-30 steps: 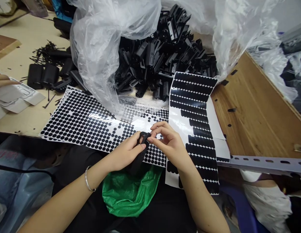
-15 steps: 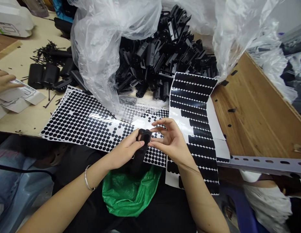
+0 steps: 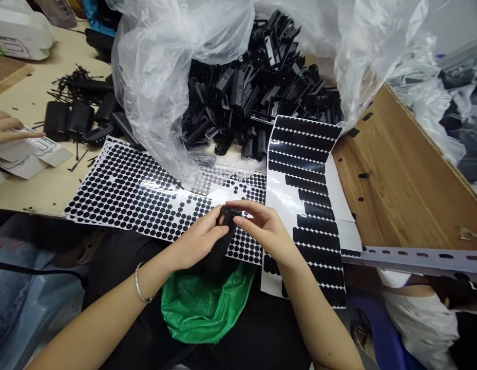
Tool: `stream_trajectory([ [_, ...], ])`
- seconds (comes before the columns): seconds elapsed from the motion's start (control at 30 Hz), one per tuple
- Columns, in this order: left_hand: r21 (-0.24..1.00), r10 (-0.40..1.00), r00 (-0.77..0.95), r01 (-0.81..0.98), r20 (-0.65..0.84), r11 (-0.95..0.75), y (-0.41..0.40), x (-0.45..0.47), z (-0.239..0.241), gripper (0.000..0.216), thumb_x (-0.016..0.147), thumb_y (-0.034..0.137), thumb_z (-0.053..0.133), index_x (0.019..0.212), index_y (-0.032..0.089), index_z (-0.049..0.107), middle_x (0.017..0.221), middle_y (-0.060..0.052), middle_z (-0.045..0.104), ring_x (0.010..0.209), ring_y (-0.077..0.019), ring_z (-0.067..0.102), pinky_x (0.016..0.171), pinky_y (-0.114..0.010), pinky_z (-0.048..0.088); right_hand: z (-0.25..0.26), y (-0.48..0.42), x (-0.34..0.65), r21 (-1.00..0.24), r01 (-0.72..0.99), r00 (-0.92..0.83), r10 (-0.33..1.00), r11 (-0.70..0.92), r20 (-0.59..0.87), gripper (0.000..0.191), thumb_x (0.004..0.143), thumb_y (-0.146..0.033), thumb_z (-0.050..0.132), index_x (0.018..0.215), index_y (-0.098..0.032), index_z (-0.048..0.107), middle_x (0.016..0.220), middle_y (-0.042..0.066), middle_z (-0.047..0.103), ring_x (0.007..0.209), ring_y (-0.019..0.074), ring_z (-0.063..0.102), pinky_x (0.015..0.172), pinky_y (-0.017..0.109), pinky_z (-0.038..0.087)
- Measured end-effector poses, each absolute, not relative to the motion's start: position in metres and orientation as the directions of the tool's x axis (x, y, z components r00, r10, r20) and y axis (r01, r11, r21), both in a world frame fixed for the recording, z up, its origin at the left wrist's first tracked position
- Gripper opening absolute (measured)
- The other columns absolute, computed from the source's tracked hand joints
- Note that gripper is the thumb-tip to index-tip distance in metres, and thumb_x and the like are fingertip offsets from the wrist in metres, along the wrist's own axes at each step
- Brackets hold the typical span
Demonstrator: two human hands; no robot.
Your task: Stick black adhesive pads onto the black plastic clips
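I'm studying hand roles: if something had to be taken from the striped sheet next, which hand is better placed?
Probably the right hand: its forearm overlaps the striped sheet, and it touches only the top end of the black part. The left hand sits farther away, gripping that part.

held part [image 3: 229,217] looks plastic; green bag [image 3: 207,328], crinkled and glossy; bangle [image 3: 137,282], shiny metal.

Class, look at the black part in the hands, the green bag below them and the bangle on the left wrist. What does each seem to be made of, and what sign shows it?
Black part: probably hard plastic, mostly matt; its edges look firm.
Green bag: likely thin plastic, glossy, with crinkles catching light.
Bangle: silver-coloured and shiny, so perhaps metal, though plated plastic is possible.
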State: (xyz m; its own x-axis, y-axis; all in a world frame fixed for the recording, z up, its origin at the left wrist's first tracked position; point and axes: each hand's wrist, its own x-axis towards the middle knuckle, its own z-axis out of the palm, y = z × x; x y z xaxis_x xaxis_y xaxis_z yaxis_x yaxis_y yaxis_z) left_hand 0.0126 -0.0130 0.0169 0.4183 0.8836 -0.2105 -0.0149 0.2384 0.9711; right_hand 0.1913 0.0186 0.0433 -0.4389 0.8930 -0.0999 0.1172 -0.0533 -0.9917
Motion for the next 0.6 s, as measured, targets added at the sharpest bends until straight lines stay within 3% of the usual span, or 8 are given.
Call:
stream_trajectory([
  [0.13,0.985,0.897,0.407,0.041,-0.171,0.169,-0.0131,0.0146,0.0141,0.028,0.094,0.037,0.048,0.117,0.023,0.054,0.109,-0.004,0.06,0.108,-0.025,0.054,0.097,-0.039,0.041,0.041,0.0198,0.1904,-0.993,0.114,-0.456,0.887,-0.023,-0.073,0.014,0.083,-0.03,0.072,0.095,-0.025,0.073,0.102,0.004,0.071,0.099,0.0208,0.066,0.085,0.036,0.056],
  [0.37,0.975,0.884,0.421,0.169,-0.201,0.141,-0.0132,0.0148,0.0158,0.023,0.091,0.042,0.055,0.102,0.023,0.05,0.085,0.002,0.052,0.08,-0.0185,0.052,0.07,-0.03,0.041,0.0395,0.0245,0.1917,-0.994,0.077,-0.467,0.878,-0.077,-0.104,0.02,0.077,-0.035,0.077,0.091,-0.022,0.07,0.094,0.004,0.067,0.091,0.0198,0.064,0.08,0.034,0.055],
  [0.6,0.974,0.884,0.42,0.177,-0.205,0.142,-0.0117,0.0152,0.013,0.023,0.088,0.039,0.059,0.1,0.023,0.049,0.083,0.002,0.049,0.078,-0.0176,0.049,0.069,-0.03,0.039,0.037,0.0224,0.1886,-0.99,0.13,-0.433,0.895,-0.056,-0.108,0.025,0.075,-0.04,0.077,0.091,-0.023,0.067,0.093,0.004,0.062,0.089,0.0198,0.062,0.074,0.034,0.056],
])
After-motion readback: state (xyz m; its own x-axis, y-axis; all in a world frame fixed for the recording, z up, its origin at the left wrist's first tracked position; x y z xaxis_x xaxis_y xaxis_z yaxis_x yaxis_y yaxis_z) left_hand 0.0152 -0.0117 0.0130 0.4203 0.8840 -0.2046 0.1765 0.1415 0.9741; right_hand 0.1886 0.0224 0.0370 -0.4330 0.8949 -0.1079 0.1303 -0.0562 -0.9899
